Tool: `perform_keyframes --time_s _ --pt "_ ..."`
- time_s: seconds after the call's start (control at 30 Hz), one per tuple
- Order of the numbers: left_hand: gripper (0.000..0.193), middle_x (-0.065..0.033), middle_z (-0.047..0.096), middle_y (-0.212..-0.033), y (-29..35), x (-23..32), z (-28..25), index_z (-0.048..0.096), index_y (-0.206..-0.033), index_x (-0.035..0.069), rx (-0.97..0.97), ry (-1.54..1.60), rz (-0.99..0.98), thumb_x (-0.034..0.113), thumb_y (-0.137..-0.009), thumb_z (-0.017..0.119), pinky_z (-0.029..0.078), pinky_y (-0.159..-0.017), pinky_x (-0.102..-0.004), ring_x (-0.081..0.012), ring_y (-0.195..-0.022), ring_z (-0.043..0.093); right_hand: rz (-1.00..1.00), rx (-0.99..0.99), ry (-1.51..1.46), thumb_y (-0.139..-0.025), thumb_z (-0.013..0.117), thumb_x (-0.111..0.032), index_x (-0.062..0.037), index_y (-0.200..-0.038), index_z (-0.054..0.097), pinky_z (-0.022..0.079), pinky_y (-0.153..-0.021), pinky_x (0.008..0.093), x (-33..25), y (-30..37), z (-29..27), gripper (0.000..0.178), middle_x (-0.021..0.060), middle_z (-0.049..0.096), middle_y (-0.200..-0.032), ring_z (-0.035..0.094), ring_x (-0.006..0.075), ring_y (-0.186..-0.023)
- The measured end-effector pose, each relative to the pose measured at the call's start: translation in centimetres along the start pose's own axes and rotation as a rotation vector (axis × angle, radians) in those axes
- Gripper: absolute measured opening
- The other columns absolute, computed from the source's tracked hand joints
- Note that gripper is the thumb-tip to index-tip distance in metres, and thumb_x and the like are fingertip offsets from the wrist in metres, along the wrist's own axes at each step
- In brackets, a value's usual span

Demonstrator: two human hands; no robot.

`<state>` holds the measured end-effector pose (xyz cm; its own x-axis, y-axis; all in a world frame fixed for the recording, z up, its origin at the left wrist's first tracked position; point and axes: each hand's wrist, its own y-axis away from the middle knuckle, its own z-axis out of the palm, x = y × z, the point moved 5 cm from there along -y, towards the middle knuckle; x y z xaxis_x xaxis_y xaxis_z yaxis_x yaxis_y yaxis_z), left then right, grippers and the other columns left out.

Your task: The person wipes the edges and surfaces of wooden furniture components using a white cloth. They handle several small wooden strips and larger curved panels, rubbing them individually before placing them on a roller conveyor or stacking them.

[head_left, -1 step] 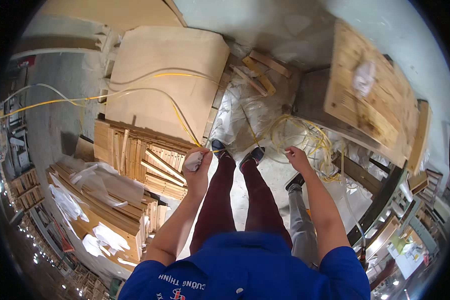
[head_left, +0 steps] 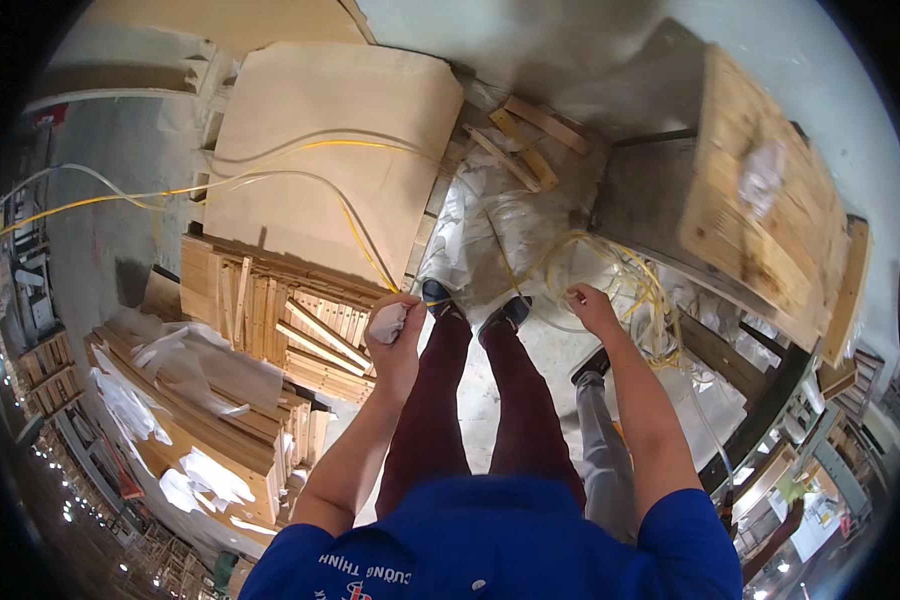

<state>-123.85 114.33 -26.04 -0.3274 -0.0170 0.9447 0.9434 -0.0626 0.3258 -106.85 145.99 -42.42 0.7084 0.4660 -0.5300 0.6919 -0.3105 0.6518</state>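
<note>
Hands, two, head view: left hand (head_left: pixel 406 338) closed around one crumpled white wad (head_left: pixel 388 321), fingertips at one yellow hose (head_left: pixel 383 273) that comes down from the left; right hand (head_left: pixel 593 309) narrow, fingers curled, cannot tell if gripping anything. One tangled hose coil (head_left: pixel 658 295) just right of it. Three loose wood strips (head_left: pixel 523 148) ahead on floor. One large brown sheet (head_left: pixel 330 100), upper left.

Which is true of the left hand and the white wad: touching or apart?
Touching: the head view shows the white wad held in the left hand.
</note>
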Motion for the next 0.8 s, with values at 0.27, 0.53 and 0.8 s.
perform_keyframes --time_s 0.27,0.53,0.8 --pt "0.014 0.0002 0.053 -0.077 -7.2 -14.2 -3.0 0.055 -0.091 0.007 0.116 -0.054 0.023 0.002 -0.080 0.063 0.042 -0.061 -0.0207 -0.0066 -0.069 0.050 -0.068 0.024 0.137 -0.082 0.053 -0.021 -0.0034 -0.098 0.062 0.047 -0.074 0.0400 0.3 -19.6 8.4 0.025 0.0183 0.062 -0.090 0.058 0.0362 -0.086" --pt "0.013 0.0001 0.056 -0.081 -12.9 -24.7 -4.2 0.057 -0.087 0.005 0.264 -0.097 0.120 0.001 -0.078 0.065 0.042 -0.066 -0.0210 -0.0081 -0.070 0.051 -0.120 0.142 0.357 -0.079 0.059 -0.021 -0.0044 -0.114 0.053 0.045 -0.082 0.0406 3.9 -36.2 12.7 0.039 0.0180 0.058 -0.106 0.056 0.0333 -0.096" --pt "0.019 -0.0047 0.051 -0.080 -15.0 -24.8 -7.0 0.047 -0.093 0.006 0.316 0.232 0.370 0.007 -0.080 0.061 0.042 -0.069 -0.0261 -0.0130 -0.073 0.050 -0.267 0.044 0.882 -0.078 0.062 -0.033 -0.0070 -0.117 0.051 0.043 -0.088 0.0448 6.6 -44.3 16.0 0.048 0.0156 0.050 -0.115 0.048 0.0320 -0.109"
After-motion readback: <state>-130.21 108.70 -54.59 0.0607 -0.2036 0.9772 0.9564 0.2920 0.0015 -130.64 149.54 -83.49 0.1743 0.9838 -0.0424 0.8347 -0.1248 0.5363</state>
